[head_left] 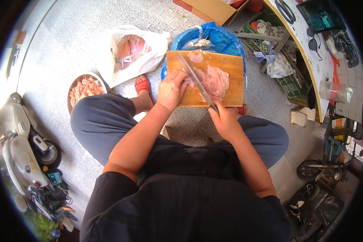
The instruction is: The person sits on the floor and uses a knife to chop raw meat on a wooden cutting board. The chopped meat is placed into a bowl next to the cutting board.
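My right hand (225, 121) grips the handle of a long knife (198, 83), its blade slanting up and left across a wooden cutting board (236, 93). On the blade's left side, my left hand (172, 89) presses a small piece of raw meat (189, 81) with its fingertips. A heap of sliced raw meat (216, 83) lies to the right of the blade. Near the board's far edge rests a separate flat piece of meat (195, 57). The board sits over a bucket lined with a blue plastic bag (227, 37), which shows behind it.
Left of the board, a white plastic bag (157, 45) holds packaged meat. A bowl (70, 104) of cut meat stands beside my left knee. A table (308, 51), a green crate (290, 89) and a cardboard box (211, 10) are toward the right and back. A scooter (21, 145) stands far left.
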Demonstrator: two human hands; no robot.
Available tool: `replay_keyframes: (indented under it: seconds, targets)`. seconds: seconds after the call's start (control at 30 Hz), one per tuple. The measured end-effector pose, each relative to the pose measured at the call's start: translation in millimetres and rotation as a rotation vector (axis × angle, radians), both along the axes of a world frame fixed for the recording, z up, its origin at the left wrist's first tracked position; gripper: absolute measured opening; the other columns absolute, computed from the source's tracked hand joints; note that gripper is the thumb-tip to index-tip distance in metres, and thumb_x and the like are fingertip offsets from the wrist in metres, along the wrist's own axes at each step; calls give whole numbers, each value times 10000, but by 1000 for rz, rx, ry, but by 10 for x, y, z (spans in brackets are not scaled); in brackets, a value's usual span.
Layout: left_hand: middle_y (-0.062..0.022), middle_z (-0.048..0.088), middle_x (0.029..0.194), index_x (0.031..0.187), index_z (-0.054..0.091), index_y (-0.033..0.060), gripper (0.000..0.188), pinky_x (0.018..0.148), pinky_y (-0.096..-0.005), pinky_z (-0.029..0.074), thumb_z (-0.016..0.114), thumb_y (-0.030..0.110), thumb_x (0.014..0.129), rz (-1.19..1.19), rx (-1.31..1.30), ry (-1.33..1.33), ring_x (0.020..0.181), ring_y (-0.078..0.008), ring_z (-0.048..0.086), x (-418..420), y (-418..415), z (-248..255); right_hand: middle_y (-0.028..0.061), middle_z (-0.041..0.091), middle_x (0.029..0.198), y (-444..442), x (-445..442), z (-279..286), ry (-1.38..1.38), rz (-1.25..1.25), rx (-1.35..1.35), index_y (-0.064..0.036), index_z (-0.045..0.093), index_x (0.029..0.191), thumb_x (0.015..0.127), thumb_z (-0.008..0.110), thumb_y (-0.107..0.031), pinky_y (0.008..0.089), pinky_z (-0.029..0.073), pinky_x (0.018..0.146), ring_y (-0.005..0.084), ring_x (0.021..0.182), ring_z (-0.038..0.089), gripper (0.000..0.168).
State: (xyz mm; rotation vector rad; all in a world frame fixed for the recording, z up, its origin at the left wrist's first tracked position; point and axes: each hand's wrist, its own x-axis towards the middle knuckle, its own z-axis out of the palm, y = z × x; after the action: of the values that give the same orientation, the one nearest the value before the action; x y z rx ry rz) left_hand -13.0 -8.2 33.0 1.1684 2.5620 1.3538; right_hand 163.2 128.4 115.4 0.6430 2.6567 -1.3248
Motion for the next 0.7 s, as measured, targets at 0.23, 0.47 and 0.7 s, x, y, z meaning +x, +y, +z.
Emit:
replay_keyframes:
  seconds: [0.23, 0.47, 0.7]
  targets:
    - [-77, 681, 949, 908, 648, 69, 118, 731, -386, 558, 716, 66, 811, -3, 8, 49, 867, -301, 670, -50, 27, 12, 264, 662, 924, -145, -556, -387, 127, -8, 92, 2, 583, 1176, 996, 554, -253, 499, 480, 792, 456, 911, 632, 313]
    - [-102, 679, 949, 927, 659, 64, 113, 736, -391, 556, 707, 55, 825, -45, 41, 42, 864, -323, 669, -84, 4, -29, 254, 659, 925, 41, -466, -396, 102, -124, -95, 2, 596, 1178, 993, 556, -235, 471, 490, 758, 431, 892, 640, 303]
    - [-105, 681, 959, 935, 650, 62, 112, 739, -393, 552, 692, 37, 834, -32, 35, 48, 869, -329, 668, -14, -24, -35, 279, 650, 933, -62, -32, -166, 10, -29, -82, 19, 586, 1168, 983, 572, -224, 471, 493, 754, 441, 899, 638, 305]
